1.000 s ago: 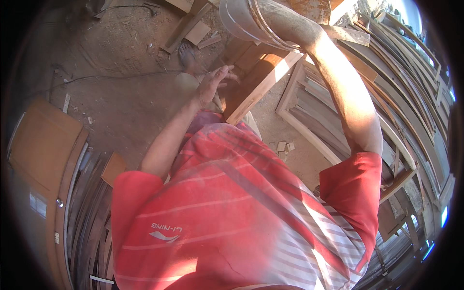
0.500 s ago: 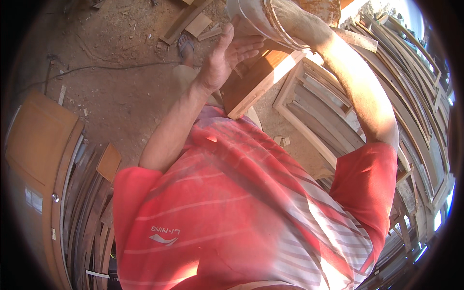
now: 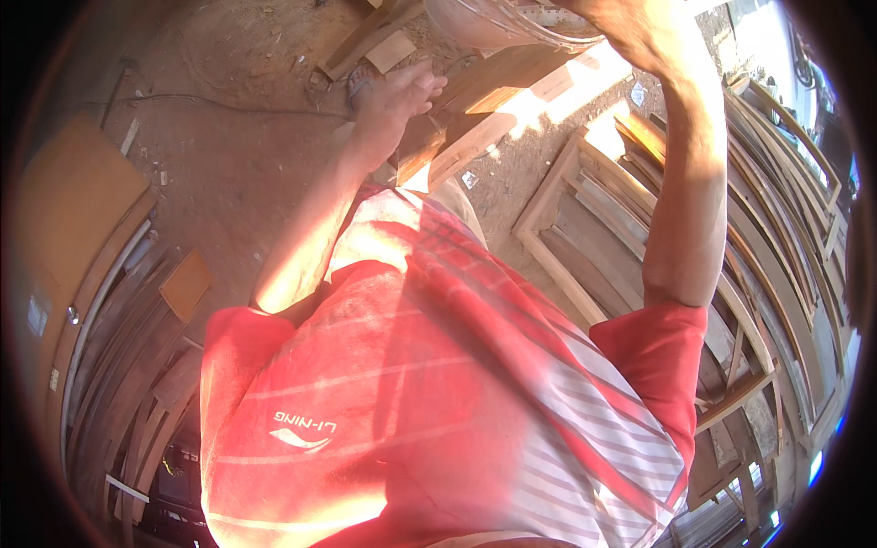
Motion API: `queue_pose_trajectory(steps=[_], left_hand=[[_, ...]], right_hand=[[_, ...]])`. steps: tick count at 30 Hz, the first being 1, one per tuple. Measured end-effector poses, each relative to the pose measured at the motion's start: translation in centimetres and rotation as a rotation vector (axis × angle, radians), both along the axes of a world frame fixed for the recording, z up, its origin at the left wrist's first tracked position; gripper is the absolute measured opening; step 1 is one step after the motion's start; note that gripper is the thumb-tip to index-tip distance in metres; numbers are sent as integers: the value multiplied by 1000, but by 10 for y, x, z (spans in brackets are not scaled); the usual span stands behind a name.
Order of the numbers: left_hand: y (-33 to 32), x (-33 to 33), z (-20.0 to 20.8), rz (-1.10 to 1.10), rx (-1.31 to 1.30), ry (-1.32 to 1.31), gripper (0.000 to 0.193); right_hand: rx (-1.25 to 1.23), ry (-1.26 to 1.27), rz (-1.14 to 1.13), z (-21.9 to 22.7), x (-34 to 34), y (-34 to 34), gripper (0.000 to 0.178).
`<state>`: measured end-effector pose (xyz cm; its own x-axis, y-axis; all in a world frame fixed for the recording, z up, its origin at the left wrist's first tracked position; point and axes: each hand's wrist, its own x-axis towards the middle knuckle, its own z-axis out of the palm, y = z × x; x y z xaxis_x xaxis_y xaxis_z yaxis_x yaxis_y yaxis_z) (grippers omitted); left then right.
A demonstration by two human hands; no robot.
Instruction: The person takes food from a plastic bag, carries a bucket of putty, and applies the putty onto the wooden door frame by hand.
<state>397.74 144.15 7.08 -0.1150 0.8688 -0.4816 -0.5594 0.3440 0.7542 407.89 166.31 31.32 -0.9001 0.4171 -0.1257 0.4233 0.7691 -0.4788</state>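
My left hand (image 3: 402,99) hangs beside a wooden piece (image 3: 489,96) with a long, sunlit edge. Its fingers are a little bent and apart, and nothing shows in them. At the top edge, a translucent plastic bucket (image 3: 475,26) is partly cut off by the picture. My right hand (image 3: 630,32) reaches over the bucket's right rim. Its fingers run past the upper edge, so whether they hold anything is hidden.
Stacked timber and frames (image 3: 776,237) crowd the right side. A wooden frame (image 3: 557,265) lies nearer. At left stand a brown door (image 3: 82,210) and upright boards (image 3: 128,356). Wood offcuts (image 3: 391,50) and a dark cable (image 3: 210,107) lie on the dirt floor.
My left hand has lowered slightly, its fingers more bent. My right hand has moved from inside the bucket up to the right, over its rim. The bucket sits higher in view.
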Motion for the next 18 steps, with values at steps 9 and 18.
queue_pose_trajectory(steps=[9,18], left_hand=[[-79,65,-8,-313,-61,613,81],[-82,75,-6,-217,32,581,79]], right_hand=[[-373,-280,12,-97,79,-91,30],[-91,100,235,-199,137,-126,23]])
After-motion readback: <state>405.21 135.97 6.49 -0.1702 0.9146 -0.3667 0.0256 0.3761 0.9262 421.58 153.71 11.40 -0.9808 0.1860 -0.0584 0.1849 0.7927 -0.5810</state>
